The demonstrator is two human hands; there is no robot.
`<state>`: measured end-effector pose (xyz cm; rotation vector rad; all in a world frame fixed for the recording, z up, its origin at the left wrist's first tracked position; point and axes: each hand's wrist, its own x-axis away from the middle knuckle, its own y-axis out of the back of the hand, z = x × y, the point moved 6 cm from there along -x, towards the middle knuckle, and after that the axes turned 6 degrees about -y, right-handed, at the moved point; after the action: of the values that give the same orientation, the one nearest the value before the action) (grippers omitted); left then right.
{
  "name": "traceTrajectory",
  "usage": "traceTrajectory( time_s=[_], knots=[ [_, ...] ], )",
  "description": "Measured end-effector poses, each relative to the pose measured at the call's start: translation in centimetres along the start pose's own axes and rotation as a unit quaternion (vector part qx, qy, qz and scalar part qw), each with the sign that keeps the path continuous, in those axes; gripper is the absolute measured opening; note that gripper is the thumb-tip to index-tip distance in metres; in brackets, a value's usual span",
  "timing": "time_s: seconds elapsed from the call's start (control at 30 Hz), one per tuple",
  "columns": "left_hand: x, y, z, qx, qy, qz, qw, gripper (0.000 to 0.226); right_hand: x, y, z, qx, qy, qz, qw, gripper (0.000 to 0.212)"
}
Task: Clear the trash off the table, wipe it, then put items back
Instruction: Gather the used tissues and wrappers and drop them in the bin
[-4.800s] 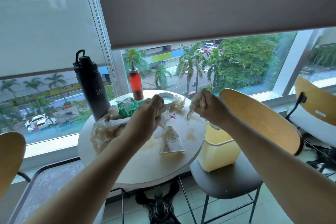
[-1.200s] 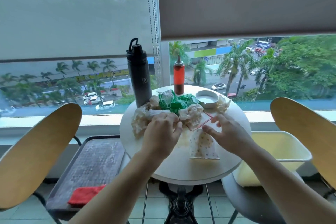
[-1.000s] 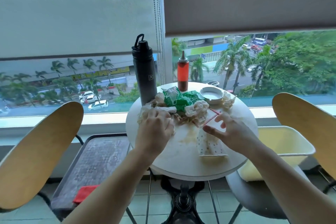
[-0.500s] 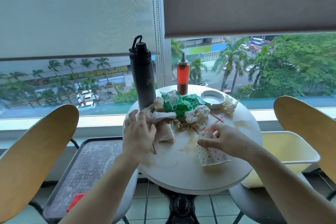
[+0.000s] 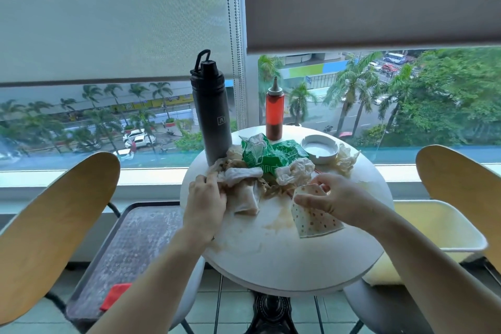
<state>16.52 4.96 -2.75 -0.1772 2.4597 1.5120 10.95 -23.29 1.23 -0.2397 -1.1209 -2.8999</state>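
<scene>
Right hand [image 5: 340, 202] fingers now pinch the dotted cup [image 5: 311, 215]; left hand [image 5: 204, 202] fingers still clutch napkins [image 5: 244, 190].

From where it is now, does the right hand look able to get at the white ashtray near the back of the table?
Probably yes. The right hand is busy pinching the dotted paper wrapper, but the ashtray sits just beyond it, and only a crumpled napkin lies off to the left of that path.

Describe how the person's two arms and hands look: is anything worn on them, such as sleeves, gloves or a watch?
Both forearms are bare as far as the view shows, with no sleeves. The left hand and right hand wear no gloves, and no watch or bracelet shows at either wrist. No ring shows on the visible fingers.
</scene>
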Motion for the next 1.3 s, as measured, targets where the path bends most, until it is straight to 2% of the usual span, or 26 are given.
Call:
traceTrajectory(
  time_s=[0.17, 0.33, 0.43, 0.57, 0.63, 0.83, 1.03, 1.23, 1.3],
  knots=[
    [0.8, 0.4, -0.1, 0.009, 0.007, -0.014, 1.0, 0.04, 0.6, 0.1, 0.1, -0.013, 0.011, 0.004, 1.0, 0.072],
    [1.9, 1.5, -0.5, 0.044, -0.002, -0.048, 0.998, 0.049, 1.6, 0.3, 0.1, -0.017, 0.012, 0.002, 1.0, 0.075],
    [2.3, 2.1, -0.6, 0.069, -0.004, -0.063, 0.996, 0.035, 2.4, 0.3, 0.6, -0.017, 0.013, 0.001, 1.0, 0.075],
    [2.9, 3.0, -0.8, 0.093, -0.014, -0.086, 0.992, 0.021, 3.4, 0.5, 1.4, -0.022, 0.021, -0.012, 0.999, 0.06],
    [3.3, 3.5, -1.1, 0.102, -0.03, -0.1, 0.989, 0.024, 3.8, 0.7, 1.5, -0.013, 0.023, -0.025, 0.999, 0.052],
    [4.3, 5.3, -2.4, 0.137, -0.082, -0.127, 0.979, 0.041, 4.6, 0.4, 1.3, -0.042, 0.012, -0.016, 0.999, 0.046],
    [5.1, 7.7, -4.4, 0.205, -0.107, -0.161, 0.96, 0.034, 5.4, 0.6, 1.1, -0.125, 0.006, -0.033, 0.992, 0.032],
    [5.1, 7.8, -5.5, 0.314, -0.092, -0.146, 0.934, 0.024, 7.1, 1.1, 0.8, -0.144, -0.006, -0.065, 0.987, 0.053],
    [5.4, 7.7, -6.3, 0.349, -0.09, -0.133, 0.923, 0.023, 7.9, 1.4, 0.6, -0.157, -0.011, -0.081, 0.984, 0.068]
  ],
)
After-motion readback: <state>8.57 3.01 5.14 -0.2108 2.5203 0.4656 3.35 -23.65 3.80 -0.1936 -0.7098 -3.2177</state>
